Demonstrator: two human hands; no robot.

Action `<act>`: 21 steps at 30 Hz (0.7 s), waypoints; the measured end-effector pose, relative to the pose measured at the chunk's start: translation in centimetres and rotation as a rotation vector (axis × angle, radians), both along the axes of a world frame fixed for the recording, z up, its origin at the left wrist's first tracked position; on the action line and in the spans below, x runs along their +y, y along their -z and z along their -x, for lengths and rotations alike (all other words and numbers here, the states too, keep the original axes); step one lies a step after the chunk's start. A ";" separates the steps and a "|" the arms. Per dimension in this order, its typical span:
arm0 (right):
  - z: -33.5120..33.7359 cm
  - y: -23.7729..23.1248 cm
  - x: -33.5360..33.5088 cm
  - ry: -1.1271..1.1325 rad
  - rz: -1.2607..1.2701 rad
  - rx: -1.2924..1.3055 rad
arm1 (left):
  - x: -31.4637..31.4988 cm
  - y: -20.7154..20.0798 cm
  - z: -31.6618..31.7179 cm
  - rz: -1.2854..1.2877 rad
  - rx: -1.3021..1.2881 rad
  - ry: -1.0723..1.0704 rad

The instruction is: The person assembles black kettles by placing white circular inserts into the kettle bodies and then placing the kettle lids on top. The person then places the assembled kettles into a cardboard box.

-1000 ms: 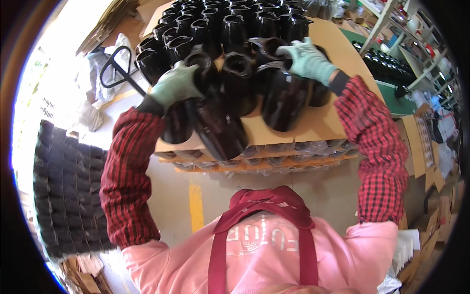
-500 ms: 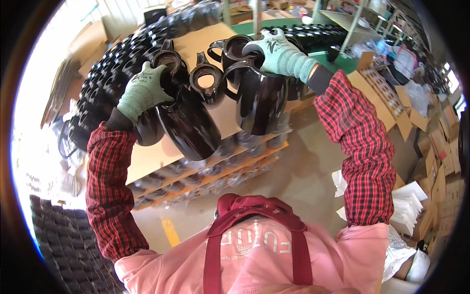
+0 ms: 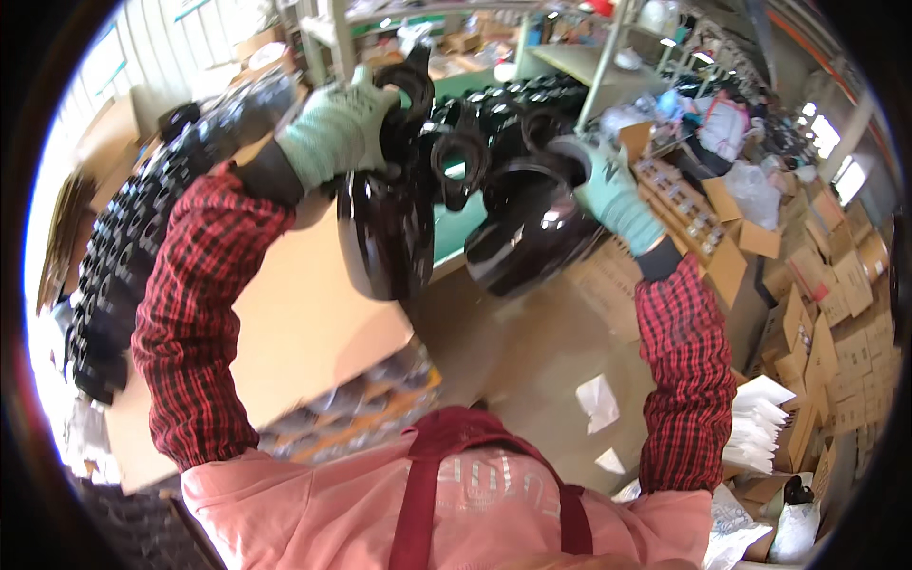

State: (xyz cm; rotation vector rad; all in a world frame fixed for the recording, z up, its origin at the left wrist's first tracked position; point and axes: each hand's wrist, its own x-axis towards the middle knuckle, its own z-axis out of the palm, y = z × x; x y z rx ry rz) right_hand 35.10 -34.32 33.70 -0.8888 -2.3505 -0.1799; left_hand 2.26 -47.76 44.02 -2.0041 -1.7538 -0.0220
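Observation:
Both of my hands wear pale green knit gloves. My left hand (image 3: 344,131) is closed round the upper part of a cluster of glossy black jugs; a tall black jug (image 3: 385,237) hangs below it. My right hand (image 3: 606,185) grips more of them by their tops, with a tilted, rounded black jug (image 3: 534,237) beneath it. Between the hands a dark ring-shaped part (image 3: 460,163) shows, its body mostly hidden. The jugs are held up in the air, in front of a green table (image 3: 459,228). The fingers' exact hold is partly covered by the jugs.
A cardboard sheet (image 3: 304,304) tops a layered stack at left, with rows of black jugs (image 3: 119,242) along its far side. More black jugs (image 3: 541,92) stand on the green table. Open cartons (image 3: 679,204) and piled boxes (image 3: 850,285) fill the right; paper (image 3: 598,404) lies on the floor.
Both hands have carried the jugs off from above the cardboard sheet, rightward toward the green table. My view has turned right, and the jugs in my right hand tilt more.

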 end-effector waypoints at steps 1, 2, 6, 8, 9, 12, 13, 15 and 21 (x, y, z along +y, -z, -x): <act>-0.9 0.8 2.9 0.131 0.059 -0.046 | 3.7 0.3 -1.3 0.066 0.005 -0.063; -2.0 1.7 4.4 0.155 0.075 -0.035 | 5.7 0.4 -3.2 0.162 0.001 -0.140; -6.7 2.8 10.8 0.104 0.190 0.032 | 16.2 3.8 -5.3 0.087 -0.079 0.039; -9.1 5.7 16.0 0.256 0.120 -0.075 | 22.2 6.7 -6.5 0.081 -0.096 0.096; -9.9 7.0 18.3 0.251 0.125 -0.048 | 24.3 7.1 -7.9 0.133 -0.122 0.058; -9.3 10.5 23.5 0.340 0.252 -0.061 | 30.4 11.0 -8.3 0.233 -0.164 -0.011; -8.8 11.7 25.4 0.328 0.276 -0.076 | 32.5 12.6 -7.7 0.245 -0.191 -0.031; -7.4 14.4 29.4 0.322 0.301 -0.069 | 36.5 16.6 -6.1 0.223 -0.198 -0.022; -0.9 22.4 40.7 0.274 0.397 -0.115 | 44.5 27.9 -1.2 0.321 -0.340 -0.267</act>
